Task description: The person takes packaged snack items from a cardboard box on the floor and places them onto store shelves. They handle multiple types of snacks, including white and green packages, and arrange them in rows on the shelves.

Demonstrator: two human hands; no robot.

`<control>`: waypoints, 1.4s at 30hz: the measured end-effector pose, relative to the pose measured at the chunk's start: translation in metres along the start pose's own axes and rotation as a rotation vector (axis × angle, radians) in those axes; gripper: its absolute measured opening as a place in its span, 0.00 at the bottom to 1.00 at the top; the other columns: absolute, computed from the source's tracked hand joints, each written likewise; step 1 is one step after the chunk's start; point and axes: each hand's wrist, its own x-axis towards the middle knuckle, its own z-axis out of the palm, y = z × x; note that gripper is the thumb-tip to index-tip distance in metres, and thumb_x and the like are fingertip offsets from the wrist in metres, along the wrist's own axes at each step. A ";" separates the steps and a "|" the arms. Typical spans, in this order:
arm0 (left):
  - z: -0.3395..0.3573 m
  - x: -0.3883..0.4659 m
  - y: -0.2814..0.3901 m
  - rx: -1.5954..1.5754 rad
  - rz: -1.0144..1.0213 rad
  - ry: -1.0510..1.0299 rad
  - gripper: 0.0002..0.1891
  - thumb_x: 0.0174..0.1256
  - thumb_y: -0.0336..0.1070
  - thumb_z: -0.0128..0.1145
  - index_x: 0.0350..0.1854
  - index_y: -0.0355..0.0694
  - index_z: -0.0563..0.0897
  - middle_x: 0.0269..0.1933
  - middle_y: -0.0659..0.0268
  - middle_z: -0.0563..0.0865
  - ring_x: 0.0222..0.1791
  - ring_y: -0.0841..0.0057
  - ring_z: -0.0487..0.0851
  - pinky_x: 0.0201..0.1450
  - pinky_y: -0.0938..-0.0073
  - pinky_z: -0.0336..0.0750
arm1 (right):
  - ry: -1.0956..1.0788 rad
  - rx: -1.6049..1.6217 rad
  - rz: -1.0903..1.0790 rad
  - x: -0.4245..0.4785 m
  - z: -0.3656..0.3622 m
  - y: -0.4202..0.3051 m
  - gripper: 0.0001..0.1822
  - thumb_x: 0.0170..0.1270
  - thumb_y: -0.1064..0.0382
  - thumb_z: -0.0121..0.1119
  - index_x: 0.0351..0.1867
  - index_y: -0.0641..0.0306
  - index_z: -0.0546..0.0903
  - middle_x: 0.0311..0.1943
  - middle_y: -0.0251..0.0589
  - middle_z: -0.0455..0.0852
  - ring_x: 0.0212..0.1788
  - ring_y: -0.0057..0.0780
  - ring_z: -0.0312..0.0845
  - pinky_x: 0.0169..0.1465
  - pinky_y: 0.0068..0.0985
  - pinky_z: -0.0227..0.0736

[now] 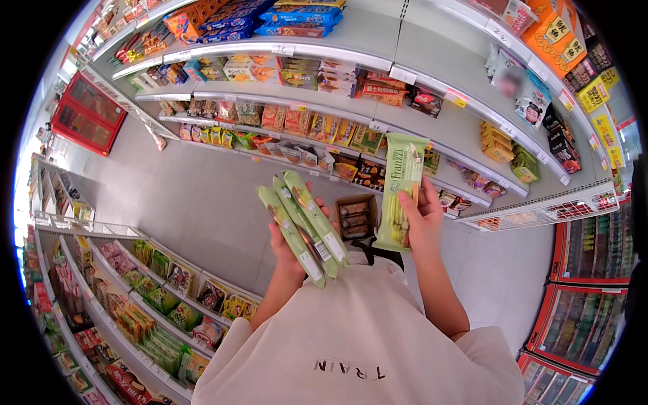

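Note:
My left hand (288, 253) is closed around a bunch of green snack packs (309, 228), which stand on edge side by side, one bearing a barcode. To its right, my right hand (424, 215) grips one green Franzzi snack pack (403, 190) by its right edge, the thumb across its printed front. The pack is held nearly upright before the shelves. Between my hands and lower down, an opened cardboard box (373, 205) on the floor holds several brown packs (354, 220). The two hands are apart.
Long white shelves (324, 48) of packaged snacks curve across the front, with a wire end rack (547, 207) at right. More stocked shelves (162, 298) stand at lower left. Red-framed glass coolers (582, 324) line the right; a red cabinet (88, 112) is at upper left. Grey floor (202, 192) lies between.

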 end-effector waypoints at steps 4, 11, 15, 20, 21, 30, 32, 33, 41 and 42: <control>0.003 -0.002 -0.006 0.029 -0.023 0.000 0.56 0.53 0.69 0.68 0.79 0.49 0.54 0.63 0.63 0.75 0.65 0.65 0.75 0.64 0.51 0.74 | -0.047 -0.083 0.030 -0.012 0.007 -0.012 0.32 0.68 0.70 0.63 0.72 0.69 0.66 0.59 0.44 0.82 0.56 0.24 0.80 0.57 0.24 0.76; -0.008 -0.020 -0.024 0.052 -0.259 0.002 0.51 0.53 0.64 0.71 0.75 0.42 0.63 0.70 0.55 0.72 0.68 0.56 0.74 0.70 0.48 0.71 | -0.401 -0.418 -0.020 -0.047 0.022 0.009 0.35 0.65 0.59 0.68 0.71 0.67 0.68 0.62 0.45 0.79 0.63 0.30 0.75 0.63 0.28 0.71; -0.007 -0.025 -0.030 -0.032 -0.291 0.058 0.52 0.52 0.65 0.71 0.75 0.42 0.64 0.71 0.55 0.71 0.69 0.56 0.73 0.71 0.48 0.68 | -0.479 -0.438 0.067 -0.039 0.009 0.000 0.38 0.63 0.57 0.70 0.71 0.69 0.67 0.63 0.49 0.77 0.64 0.36 0.74 0.66 0.31 0.68; -0.017 -0.028 -0.035 0.157 -0.311 0.099 0.53 0.53 0.73 0.65 0.75 0.42 0.64 0.72 0.54 0.71 0.70 0.54 0.72 0.72 0.45 0.67 | -0.552 -0.559 -0.077 -0.043 0.019 -0.018 0.45 0.59 0.54 0.73 0.73 0.68 0.62 0.64 0.51 0.76 0.65 0.38 0.74 0.68 0.31 0.67; -0.017 -0.027 -0.036 0.106 -0.305 0.079 0.52 0.54 0.72 0.65 0.75 0.42 0.64 0.72 0.54 0.71 0.70 0.54 0.72 0.72 0.46 0.67 | -0.545 -0.537 -0.045 -0.043 0.017 -0.016 0.46 0.59 0.55 0.73 0.73 0.68 0.61 0.65 0.51 0.76 0.65 0.38 0.74 0.68 0.31 0.67; -0.010 -0.025 -0.044 -0.050 -0.300 0.198 0.41 0.67 0.66 0.55 0.74 0.41 0.65 0.70 0.55 0.73 0.68 0.55 0.73 0.71 0.47 0.67 | -0.350 -0.131 0.212 -0.047 -0.009 0.016 0.43 0.62 0.63 0.71 0.74 0.70 0.58 0.65 0.49 0.74 0.66 0.35 0.71 0.69 0.32 0.65; -0.001 -0.019 -0.043 -0.003 -0.336 0.264 0.38 0.70 0.64 0.52 0.74 0.41 0.65 0.70 0.55 0.74 0.67 0.56 0.74 0.71 0.49 0.67 | -0.387 -0.259 0.139 -0.047 -0.012 0.019 0.44 0.63 0.63 0.70 0.74 0.70 0.56 0.65 0.49 0.73 0.67 0.35 0.70 0.69 0.32 0.64; 0.004 -0.015 -0.042 0.022 -0.353 0.296 0.37 0.72 0.63 0.50 0.73 0.41 0.65 0.69 0.55 0.74 0.67 0.56 0.75 0.71 0.49 0.68 | -0.405 -0.323 0.100 -0.047 -0.013 0.020 0.44 0.63 0.64 0.69 0.75 0.70 0.56 0.66 0.49 0.73 0.68 0.35 0.69 0.69 0.32 0.64; -0.002 -0.016 -0.034 0.078 -0.456 0.294 0.34 0.74 0.59 0.51 0.73 0.40 0.66 0.69 0.55 0.75 0.67 0.58 0.75 0.71 0.51 0.68 | -0.332 -0.502 -0.020 -0.042 -0.014 0.038 0.26 0.75 0.60 0.55 0.69 0.69 0.68 0.57 0.41 0.74 0.61 0.29 0.71 0.65 0.24 0.64; -0.003 -0.015 -0.033 0.081 -0.459 0.275 0.35 0.73 0.59 0.52 0.73 0.40 0.66 0.69 0.55 0.75 0.67 0.58 0.75 0.71 0.51 0.68 | -0.343 -0.430 0.041 -0.040 -0.010 0.029 0.24 0.77 0.60 0.53 0.68 0.69 0.69 0.56 0.40 0.74 0.61 0.28 0.70 0.67 0.24 0.62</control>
